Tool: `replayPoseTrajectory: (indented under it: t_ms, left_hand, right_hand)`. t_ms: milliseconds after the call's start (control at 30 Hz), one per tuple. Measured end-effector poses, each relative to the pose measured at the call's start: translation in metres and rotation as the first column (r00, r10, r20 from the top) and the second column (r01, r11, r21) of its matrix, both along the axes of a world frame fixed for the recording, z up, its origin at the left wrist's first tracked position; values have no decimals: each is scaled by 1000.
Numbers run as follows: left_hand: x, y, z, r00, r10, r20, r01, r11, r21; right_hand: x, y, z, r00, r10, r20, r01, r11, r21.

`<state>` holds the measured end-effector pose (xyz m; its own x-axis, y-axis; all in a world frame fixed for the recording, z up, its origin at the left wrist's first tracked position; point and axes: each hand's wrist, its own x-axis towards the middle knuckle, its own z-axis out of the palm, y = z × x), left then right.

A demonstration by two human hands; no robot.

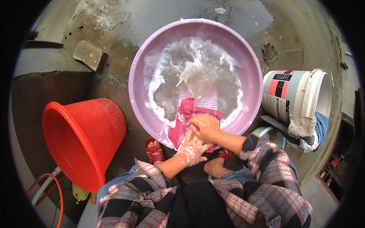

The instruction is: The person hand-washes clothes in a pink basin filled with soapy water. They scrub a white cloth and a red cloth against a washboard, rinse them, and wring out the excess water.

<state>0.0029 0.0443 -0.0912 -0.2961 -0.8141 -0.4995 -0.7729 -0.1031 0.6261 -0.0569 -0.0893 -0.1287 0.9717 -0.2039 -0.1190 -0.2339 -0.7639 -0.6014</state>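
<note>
A bunched crimson cloth (pixel 178 129) lies over the near part of a lilac plastic basin (pixel 251 79), partly covering a ridged washboard (pixel 209 99) there. My right hand (pixel 206 128) is closed in a fist on the cloth. Just below it, my left hand (pixel 189 151) is coated with suds and lies on the cloth at the near rim, its fingers spread. Cloudy, foamy water (pixel 171 85) fills the basin's middle. A pale, blurred piece of fabric (pixel 189 74) appears to be in that water.
An orange-red bucket (pixel 97 128) lies on its side at left, near a red hose (pixel 60 193). At right, a white paint bucket (pixel 285 94) is tipped over beside folded clothes (pixel 320 131) and a pale green basin (pixel 281 139). A stone block (pixel 88 54) sits on the wet concrete floor (pixel 137 14).
</note>
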Motion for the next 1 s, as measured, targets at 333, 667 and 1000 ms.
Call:
replayPoseTrajectory:
  t_ms: [333,667,1000]
  left_hand:
    - [40,-21,-38,633,466,-618,-584,811,13]
    - [62,-94,-35,866,485,125,-492,870,34]
    - [81,-98,-90,893,440,97,-306,750,-586]
  right_hand:
    - [74,-100,-46,897,-419,139,396,903,165]
    - [-55,-18,8,445,-895,35,896,445,-15]
    - [42,-41,-41,683,-680,269,677,727,118]
